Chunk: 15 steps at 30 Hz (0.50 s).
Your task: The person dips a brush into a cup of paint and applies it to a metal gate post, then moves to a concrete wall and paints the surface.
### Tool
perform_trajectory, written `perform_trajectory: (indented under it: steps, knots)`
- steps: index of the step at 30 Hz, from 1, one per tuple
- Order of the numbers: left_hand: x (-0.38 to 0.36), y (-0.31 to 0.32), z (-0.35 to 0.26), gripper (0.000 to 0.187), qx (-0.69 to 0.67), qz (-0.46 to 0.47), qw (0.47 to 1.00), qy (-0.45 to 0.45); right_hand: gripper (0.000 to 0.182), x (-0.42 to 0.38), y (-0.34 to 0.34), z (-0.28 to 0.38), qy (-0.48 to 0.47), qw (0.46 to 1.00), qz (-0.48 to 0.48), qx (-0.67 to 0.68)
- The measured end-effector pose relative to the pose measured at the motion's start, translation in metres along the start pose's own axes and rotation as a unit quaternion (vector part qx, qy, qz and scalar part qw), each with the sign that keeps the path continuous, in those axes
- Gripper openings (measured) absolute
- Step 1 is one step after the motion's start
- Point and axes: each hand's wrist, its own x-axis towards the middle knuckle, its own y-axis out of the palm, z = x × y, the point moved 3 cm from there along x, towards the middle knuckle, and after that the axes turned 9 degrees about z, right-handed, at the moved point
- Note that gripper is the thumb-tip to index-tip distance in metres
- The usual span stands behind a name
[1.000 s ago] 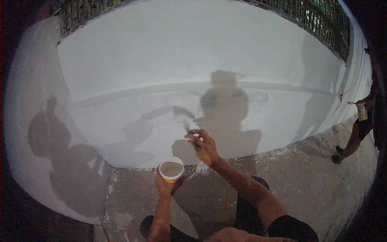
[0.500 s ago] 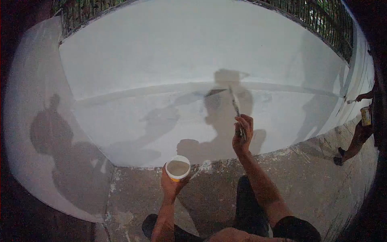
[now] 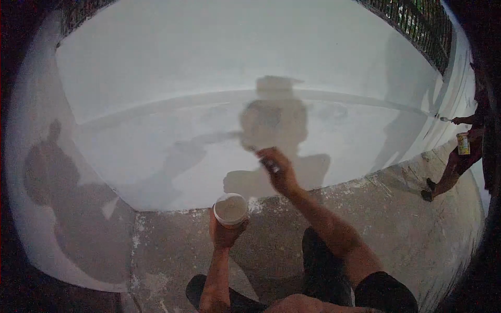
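Observation:
My left hand [image 3: 227, 236] is wrapped round a white tub [image 3: 230, 224] with pale, greyish paint [image 3: 232, 209] inside, held over the edge where floor and wall meet. Up and to the right of it, the fingers of my right hand [image 3: 277, 169] are closed round a paintbrush [image 3: 254, 149]. The brush points up and left toward the white wall [image 3: 198, 62], and it is blurred, with its bristles hard to see against the shadow. My own shadow [image 3: 274, 120] falls on the wall in front of both hands.
At the far right another person [image 3: 477, 130] stands by the wall, holding a brush [image 3: 445, 119] and a yellowish tin [image 3: 463, 143]. A ledge [image 3: 209, 99] curves across the wall. Bars [image 3: 417, 26] run above it. The concrete floor [image 3: 396, 224] is spattered white.
My right hand has swung left and lower, tipping the brush leftward from nearly upright. The left hand still holds the tub. The view has shifted slightly, and the other person's brush hand appears higher.

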Motion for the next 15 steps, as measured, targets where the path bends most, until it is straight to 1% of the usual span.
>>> perform_trajectory:
  steps: [1, 2, 3, 4, 5, 6, 8, 9, 10, 11, 12, 13, 14, 15]
  knots:
    - [-0.001, -0.002, 0.003, 0.090, 0.119, 0.004, 0.993, -0.004, 0.028, -0.002, -0.019, -0.007, 0.030, 0.998, -0.050, -0.038]
    - [-0.002, -0.004, 0.005, 0.090, 0.235, 0.010, 0.972, -0.007, 0.025, -0.005, -0.038, -0.012, -0.021, 0.993, -0.112, 0.001]
    - [-0.002, -0.002, 0.013, 0.090, 0.229, 0.012, 0.973, -0.008, 0.024, -0.015, -0.063, -0.013, 0.016, 0.979, -0.160, 0.125]
    - [-0.004, -0.008, 0.019, 0.092, 0.189, 0.025, 0.982, 0.015, 0.025, -0.019, -0.084, -0.008, 0.018, 0.985, -0.159, -0.067]
    - [-0.004, -0.010, 0.024, 0.094, 0.149, 0.036, 0.987, 0.040, 0.026, -0.022, -0.097, 0.003, -0.012, 0.979, -0.187, -0.078]
    - [-0.003, -0.010, 0.020, 0.094, 0.141, 0.032, 0.989, 0.043, 0.026, -0.019, -0.104, 0.008, -0.017, 0.979, -0.182, -0.084]
    - [-0.009, -0.011, 0.015, 0.098, 0.246, 0.023, 0.968, -0.052, 0.026, -0.019, -0.107, 0.025, -0.142, 0.939, -0.200, -0.242]
    - [-0.008, -0.009, 0.020, 0.098, 0.242, 0.022, 0.969, -0.055, 0.027, -0.021, -0.102, 0.019, -0.092, 0.948, -0.161, -0.257]
    - [-0.007, -0.005, 0.028, 0.099, 0.240, 0.012, 0.970, -0.018, 0.027, -0.023, -0.098, 0.013, -0.089, 0.949, -0.155, -0.259]
    - [-0.009, 0.000, 0.030, 0.100, 0.239, 0.002, 0.971, 0.018, 0.027, -0.022, -0.091, 0.007, -0.067, 0.948, -0.031, -0.308]
    - [-0.008, 0.002, 0.023, 0.100, 0.235, 0.002, 0.972, 0.012, 0.027, -0.023, -0.083, 0.004, -0.043, 0.931, 0.094, -0.350]
    - [-0.004, 0.005, 0.014, 0.101, 0.205, 0.013, 0.978, 0.027, 0.027, -0.021, -0.076, 0.002, -0.040, 0.930, 0.101, -0.350]
    - [-0.004, 0.009, 0.008, 0.101, 0.176, 0.023, 0.983, 0.042, 0.031, -0.016, -0.060, -0.004, 0.100, 0.922, 0.191, -0.322]
    - [-0.008, 0.015, 0.012, 0.101, 0.178, 0.024, 0.983, 0.038, 0.034, -0.020, -0.051, -0.011, 0.237, 0.888, 0.272, -0.283]
